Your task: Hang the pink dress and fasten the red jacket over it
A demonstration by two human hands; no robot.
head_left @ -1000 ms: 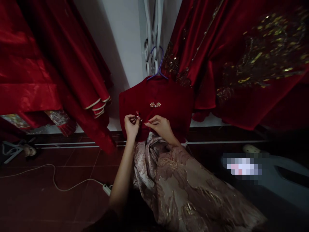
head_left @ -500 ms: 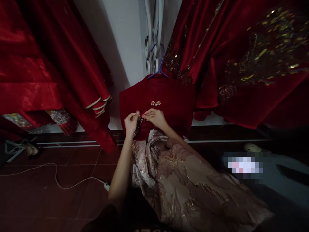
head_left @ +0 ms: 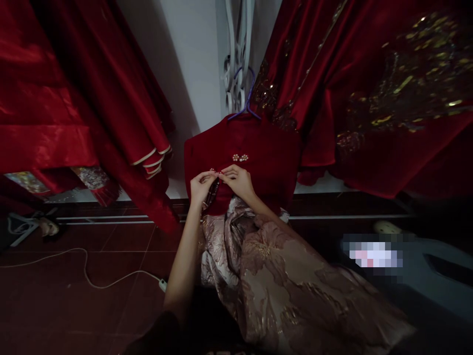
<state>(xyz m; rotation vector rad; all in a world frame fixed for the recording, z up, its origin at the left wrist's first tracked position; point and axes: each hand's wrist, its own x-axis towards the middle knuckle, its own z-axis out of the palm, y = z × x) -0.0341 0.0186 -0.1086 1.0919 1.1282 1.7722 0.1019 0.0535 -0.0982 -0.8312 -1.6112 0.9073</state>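
A dark red garment [head_left: 266, 158] hangs in front of me on a purple hanger [head_left: 248, 101], with a pair of flower-shaped ornaments [head_left: 240, 158] on its chest. Over its lower front, my left hand [head_left: 201, 186] pinches the top of a dark, shiny beaded strand [head_left: 211, 193] that dangles beside the fingers. The fingertips of my right hand [head_left: 239, 181] are pinched together and meet those of the left. Whatever lies between them is too small to make out. Patterned pinkish-gold fabric [head_left: 281, 271] spreads beneath my right forearm and down across my lap.
Red draped garments [head_left: 121, 88] hang at the left, and red ones with gold sequins [head_left: 414, 74] at the right. A white cable [head_left: 86, 266] crosses the tiled floor [head_left: 74, 305]. A pale rail [head_left: 111, 218] runs along low behind the garments.
My fingertips have drawn closer together and now touch, the right hand's fingers bending inward a little. The whole view has shifted slightly; the garment still hangs in place.
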